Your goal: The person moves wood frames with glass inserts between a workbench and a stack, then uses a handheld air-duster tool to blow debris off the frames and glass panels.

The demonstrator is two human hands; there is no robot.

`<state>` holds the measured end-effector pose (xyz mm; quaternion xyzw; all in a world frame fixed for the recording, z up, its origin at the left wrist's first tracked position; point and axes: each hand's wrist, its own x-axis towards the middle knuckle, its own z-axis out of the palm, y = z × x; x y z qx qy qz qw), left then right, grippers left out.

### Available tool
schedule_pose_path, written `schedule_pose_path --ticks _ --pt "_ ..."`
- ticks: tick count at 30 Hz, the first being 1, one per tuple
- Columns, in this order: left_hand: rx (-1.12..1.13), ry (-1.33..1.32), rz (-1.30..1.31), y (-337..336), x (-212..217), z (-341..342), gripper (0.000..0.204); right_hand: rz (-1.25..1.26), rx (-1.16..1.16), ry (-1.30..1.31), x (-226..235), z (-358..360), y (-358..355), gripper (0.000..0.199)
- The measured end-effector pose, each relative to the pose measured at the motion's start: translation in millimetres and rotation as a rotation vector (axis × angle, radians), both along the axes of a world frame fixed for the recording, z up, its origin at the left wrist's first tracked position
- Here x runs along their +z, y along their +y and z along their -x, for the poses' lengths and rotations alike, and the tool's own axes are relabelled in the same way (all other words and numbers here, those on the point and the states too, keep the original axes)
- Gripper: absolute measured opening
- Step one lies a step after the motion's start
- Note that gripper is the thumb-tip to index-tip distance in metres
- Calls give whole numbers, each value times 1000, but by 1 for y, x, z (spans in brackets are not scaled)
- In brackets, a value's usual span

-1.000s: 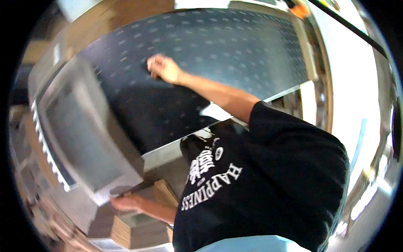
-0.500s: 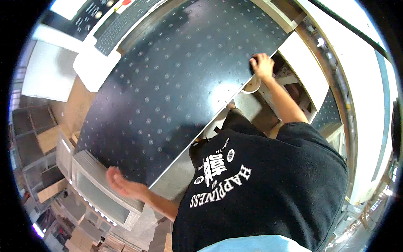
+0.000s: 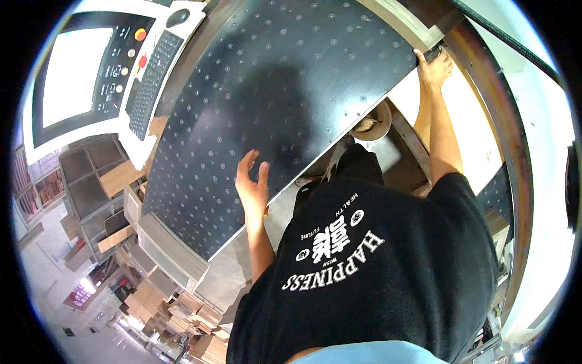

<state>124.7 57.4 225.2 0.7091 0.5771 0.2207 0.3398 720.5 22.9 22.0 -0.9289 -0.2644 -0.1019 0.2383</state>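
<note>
My left hand (image 3: 251, 185) hovers over the front edge of the black, dotted machine table (image 3: 230, 109), fingers apart and nothing in it. At the table's far right corner, my right hand (image 3: 435, 71) is curled round a small dark object (image 3: 433, 53), partly hidden by the fingers, so I cannot make out its kind. A pale, smooth panel (image 3: 476, 115) lies beneath and beside my right forearm.
A control console with a screen (image 3: 76, 79), a keyboard (image 3: 151, 82) and a mouse (image 3: 177, 17) stands at the upper left. Below the table edge sits a round bucket (image 3: 376, 124). Stacked boards (image 3: 173, 249) are at the lower left. A machine beam (image 3: 479, 67) curves along the right.
My right hand has moved away along the table edge to the far right corner. My left hand has swung right and inward from the table's left end. The view has turned, bringing the console further in.
</note>
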Motion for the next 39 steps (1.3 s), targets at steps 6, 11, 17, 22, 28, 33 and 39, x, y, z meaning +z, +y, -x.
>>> schedule_pose_path --ticks 6,11,17,22,28,33,39 --pt "-202 -148 167 52 -50 -134 47 -359 55 70 5 -16 -12 78" --pt "-380 -312 356 131 -117 -295 66 -437 52 241 30 -18 -18 70" --pt "-465 -381 477 245 -144 -479 74 -1011 -18 578 29 -16 15 26" --pt "-216 -471 539 222 -158 -519 56 -496 -134 110 8 -9 19 38" --pt "-275 -303 430 228 -151 -481 40 -610 -369 445 47 32 -4 57" --pt "-268 -273 396 196 -148 -402 44 -680 -325 546 56 103 -39 47" --pt "-205 -278 425 180 -146 -295 42 -590 -337 931 76 202 -63 67"
